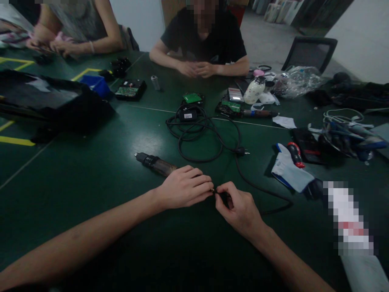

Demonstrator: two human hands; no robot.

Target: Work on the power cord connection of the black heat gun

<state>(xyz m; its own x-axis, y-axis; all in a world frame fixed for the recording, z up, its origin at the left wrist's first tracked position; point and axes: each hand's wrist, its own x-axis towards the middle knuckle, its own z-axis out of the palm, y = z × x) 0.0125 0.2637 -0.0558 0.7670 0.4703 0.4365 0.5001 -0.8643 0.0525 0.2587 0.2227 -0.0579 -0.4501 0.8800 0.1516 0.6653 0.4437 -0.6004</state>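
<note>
An electric screwdriver (158, 164) lies on the green table (127, 227), its tip to the left. My left hand (188, 187) is wrapped over its rear part, which the fingers hide. Close on the right, my right hand (238, 203) pinches a small dark connector (215, 190) between thumb and fingertips, at the screwdriver's rear end. Something small and gold-coloured shows between the two hands. Beyond them, a black cable (200, 159) with a power adapter (187, 116) and a plug (240, 151) lies in loops.
Right of my hands lie a glove (288, 168), a red-black screwdriver (296, 155) and a black case (306, 146). Circuit-board units (130, 89) and a bottle (254, 90) stand farther back. A black bag (57, 101) is at left. Two people sit opposite.
</note>
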